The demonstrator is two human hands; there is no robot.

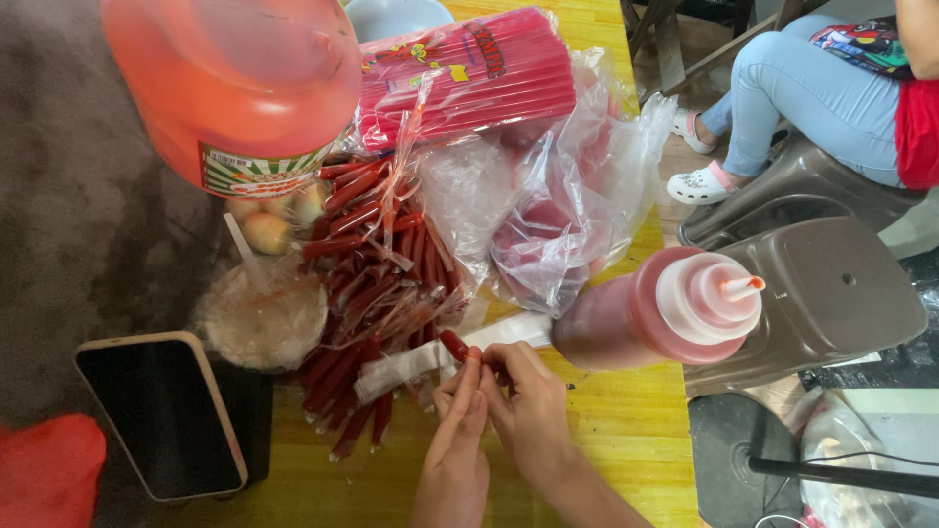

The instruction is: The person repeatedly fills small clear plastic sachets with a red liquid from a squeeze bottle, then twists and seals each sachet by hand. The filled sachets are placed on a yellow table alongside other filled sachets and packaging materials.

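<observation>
Pinching a red filled tube [453,344] between left hand [455,445] and right hand [528,406], fingertips clamped together for steadiness; lying just beside the filled pile [377,284] and squeeze bottle [655,308].

Lighting: we record bright, even, diffuse light with soft shadows. Glare: white sheen on the clear plastic bags [577,196] and the dark phone screen [156,416]. Focus: the big red jug [235,83] at the table's far edge looms blurred; wide-angle stretch at corners.

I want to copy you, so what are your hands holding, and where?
Both hands, left and right, pinch a thin red filled tube at its near end, fingertips together.
</observation>
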